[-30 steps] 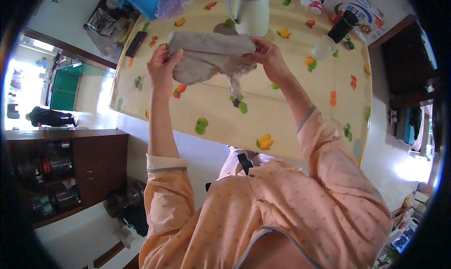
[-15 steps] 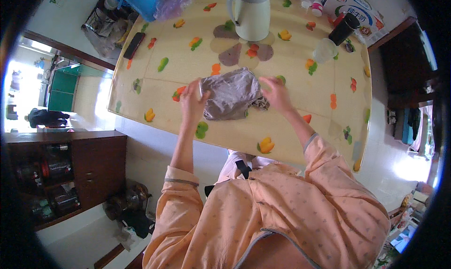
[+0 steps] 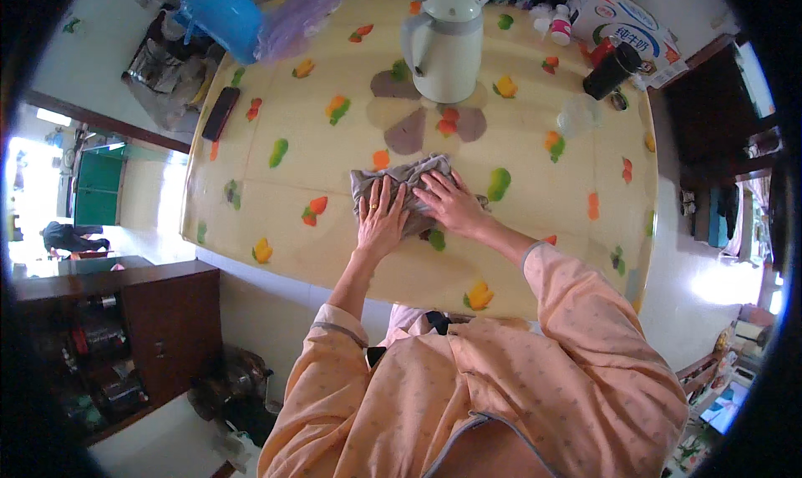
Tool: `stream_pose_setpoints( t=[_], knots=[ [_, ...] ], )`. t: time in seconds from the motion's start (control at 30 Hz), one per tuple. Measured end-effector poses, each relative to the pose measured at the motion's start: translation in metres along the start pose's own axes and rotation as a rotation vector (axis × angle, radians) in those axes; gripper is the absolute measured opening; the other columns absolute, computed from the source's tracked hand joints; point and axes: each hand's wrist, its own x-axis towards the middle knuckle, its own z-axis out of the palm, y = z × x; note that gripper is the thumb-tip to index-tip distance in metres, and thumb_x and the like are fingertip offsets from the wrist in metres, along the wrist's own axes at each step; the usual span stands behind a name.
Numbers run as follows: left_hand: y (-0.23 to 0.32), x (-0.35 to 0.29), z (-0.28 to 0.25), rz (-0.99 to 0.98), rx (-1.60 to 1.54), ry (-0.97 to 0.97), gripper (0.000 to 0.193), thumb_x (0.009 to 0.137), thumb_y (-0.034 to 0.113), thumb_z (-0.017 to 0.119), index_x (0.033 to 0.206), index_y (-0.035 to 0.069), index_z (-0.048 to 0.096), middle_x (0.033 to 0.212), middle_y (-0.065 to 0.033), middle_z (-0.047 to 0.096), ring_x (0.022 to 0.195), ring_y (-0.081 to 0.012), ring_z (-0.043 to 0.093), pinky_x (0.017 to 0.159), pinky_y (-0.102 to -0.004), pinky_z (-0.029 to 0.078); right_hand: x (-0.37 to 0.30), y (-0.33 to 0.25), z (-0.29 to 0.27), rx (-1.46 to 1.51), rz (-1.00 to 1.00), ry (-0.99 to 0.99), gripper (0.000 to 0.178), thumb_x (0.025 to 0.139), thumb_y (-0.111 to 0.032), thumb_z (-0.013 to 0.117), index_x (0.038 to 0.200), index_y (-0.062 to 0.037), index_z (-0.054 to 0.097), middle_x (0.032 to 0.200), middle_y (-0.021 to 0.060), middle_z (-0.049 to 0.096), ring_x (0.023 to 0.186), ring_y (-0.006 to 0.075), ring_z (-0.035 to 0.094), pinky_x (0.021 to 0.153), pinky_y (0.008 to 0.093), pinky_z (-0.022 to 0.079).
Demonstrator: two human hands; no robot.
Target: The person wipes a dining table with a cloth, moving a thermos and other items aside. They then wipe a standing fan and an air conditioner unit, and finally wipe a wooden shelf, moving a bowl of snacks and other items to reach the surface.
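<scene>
Head view; clock centred on the cloth, 12 pointing away from the wearer. Nearest: left hand (image 3: 382, 219), toward 7 o'clock, lies flat with fingers extended on the cloth; right hand (image 3: 451, 204), toward 4 o'clock, likewise spread over it. Neither is clenched or pinching a fold; pressure cannot be told.

Grey cloth (image 3: 408, 174): on the near half of the fruit-printed surface (image 3: 535, 165), bunched and creased beneath both hands.

Farther out: translucent cup (image 3: 578, 115) at 2 o'clock; dark phone (image 3: 220, 113) at 10, near the left edge; pale jug (image 3: 449, 56) between 12 and 1; black cylinder (image 3: 612, 71) at 2, beyond the cup; purple bag (image 3: 296, 19) at 11.

Risks (judgement): the surface looks glossy, so uneven pressing might make the cloth skid or ruck further. Spread fingers have no hold on it, so a quick lift could leave it behind. A long sweep toward 12 could knock the jug; one toward 2 could tip the cup, which looks light.
</scene>
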Motion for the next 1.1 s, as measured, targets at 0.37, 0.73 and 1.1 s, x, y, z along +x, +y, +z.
stream_pose_setpoints(
  t=[0.37, 0.73, 1.1],
  knots=[
    [-0.084, 0.210, -0.023, 0.102, -0.012, -0.012, 0.048, 0.092, 0.027, 0.040, 0.138, 0.020, 0.032, 0.148, -0.0088, 0.019, 0.136, -0.0289, 0.017, 0.107, -0.0507, 0.017, 0.154, 0.072, 0.018, -0.245, 0.289, -0.013, 0.047, 0.085, -0.016, 0.046, 0.130, -0.0049, 0.040, 0.136, 0.0139, 0.038, 0.128, 0.0248, 0.034, 0.108, 0.0414, 0.023],
    [0.013, 0.187, 0.000, 0.323, -0.029, -0.049, 0.071, 0.081, 0.042, 0.055, 0.137, 0.007, 0.031, 0.144, -0.0237, 0.015, 0.134, -0.0420, 0.009, 0.104, -0.0575, 0.018, 0.049, 0.092, -0.033, -0.203, 0.379, 0.038, 0.043, 0.074, -0.005, 0.054, 0.117, -0.0065, 0.054, 0.130, 0.0105, 0.047, 0.123, 0.0241, 0.042, 0.104, 0.0411, 0.032],
    [-0.016, 0.162, 0.001, 0.477, -0.105, 0.004, 0.053, 0.082, 0.023, 0.053, 0.134, 0.019, 0.040, 0.146, -0.0169, 0.017, 0.135, -0.0370, 0.015, 0.106, -0.0496, 0.023, 0.044, 0.072, -0.024, -0.217, 0.465, -0.044, 0.043, 0.074, -0.009, 0.055, 0.117, -0.0020, 0.053, 0.128, 0.0133, 0.048, 0.117, 0.0280, 0.043, 0.096, 0.0441, 0.036]
  ],
)
